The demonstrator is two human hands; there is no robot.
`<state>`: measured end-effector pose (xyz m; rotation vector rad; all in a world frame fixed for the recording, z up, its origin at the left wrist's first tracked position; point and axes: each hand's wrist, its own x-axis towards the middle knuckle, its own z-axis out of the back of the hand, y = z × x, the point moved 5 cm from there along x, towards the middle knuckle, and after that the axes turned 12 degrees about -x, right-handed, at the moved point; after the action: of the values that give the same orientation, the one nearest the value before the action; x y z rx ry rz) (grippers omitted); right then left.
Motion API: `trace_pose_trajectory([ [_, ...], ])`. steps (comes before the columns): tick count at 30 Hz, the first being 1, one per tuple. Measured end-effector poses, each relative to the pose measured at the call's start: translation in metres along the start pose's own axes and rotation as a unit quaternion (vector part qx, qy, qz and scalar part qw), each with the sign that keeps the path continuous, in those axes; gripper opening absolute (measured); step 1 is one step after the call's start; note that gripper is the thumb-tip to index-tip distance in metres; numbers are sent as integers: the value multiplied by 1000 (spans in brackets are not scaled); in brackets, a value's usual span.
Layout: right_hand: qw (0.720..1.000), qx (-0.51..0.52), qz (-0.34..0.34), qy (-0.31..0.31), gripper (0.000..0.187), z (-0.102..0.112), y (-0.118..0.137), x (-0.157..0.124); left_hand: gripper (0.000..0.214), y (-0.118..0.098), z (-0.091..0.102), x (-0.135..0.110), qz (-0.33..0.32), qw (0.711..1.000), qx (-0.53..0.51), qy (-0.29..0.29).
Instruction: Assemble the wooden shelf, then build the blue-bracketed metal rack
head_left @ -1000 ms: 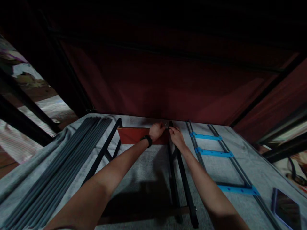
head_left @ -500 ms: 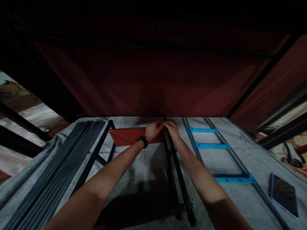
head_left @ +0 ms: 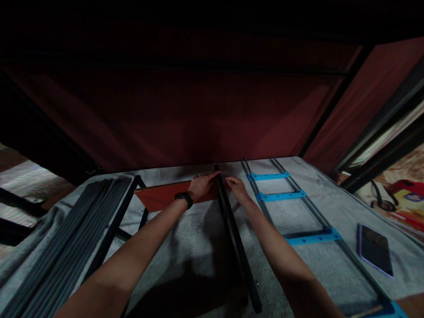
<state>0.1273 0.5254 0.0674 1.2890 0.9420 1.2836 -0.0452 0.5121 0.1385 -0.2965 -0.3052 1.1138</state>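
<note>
rods (head_left: 49, 247) left, panel (head_left: 159, 198) centre, ladder (head_left: 281, 195) right

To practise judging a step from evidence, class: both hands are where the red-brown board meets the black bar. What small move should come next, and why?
Probably press the end of the red-brown board flush against the black bar with the left hand, while the right hand steadies the bar's far end. The parts meet there, but the dim light hides whether they are fastened.

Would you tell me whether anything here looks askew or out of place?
Only the red panel: it looks slightly slanted between the black rails, its right end higher under the left hand.
</note>
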Motion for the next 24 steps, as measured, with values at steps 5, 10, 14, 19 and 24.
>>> trace_pose_trajectory([
  [5, 1000, 12, -11, -17, 17, -5, -3, 11, 58, 4, 0, 2, 23, 1000, -5, -12],
  [10, 999, 27, -26, -33, 21, -8, -9, 22, 56, 8, -1, 0, 69, 997, 10, -35],
  [14, 999, 29, -21, -29, 19, -7, -11, 21, 44, 7, -1, -1, 76, 997, 3, -30],
  [19, 999, 29, -14, -15, 19, -5, -7, 17, 41, 5, 0, 0, 73, 997, -13, -30],
  [24, 1000, 26, -13, -6, 17, -4, -1, 17, 40, 7, 0, 3, 59, 997, -34, -31],
])
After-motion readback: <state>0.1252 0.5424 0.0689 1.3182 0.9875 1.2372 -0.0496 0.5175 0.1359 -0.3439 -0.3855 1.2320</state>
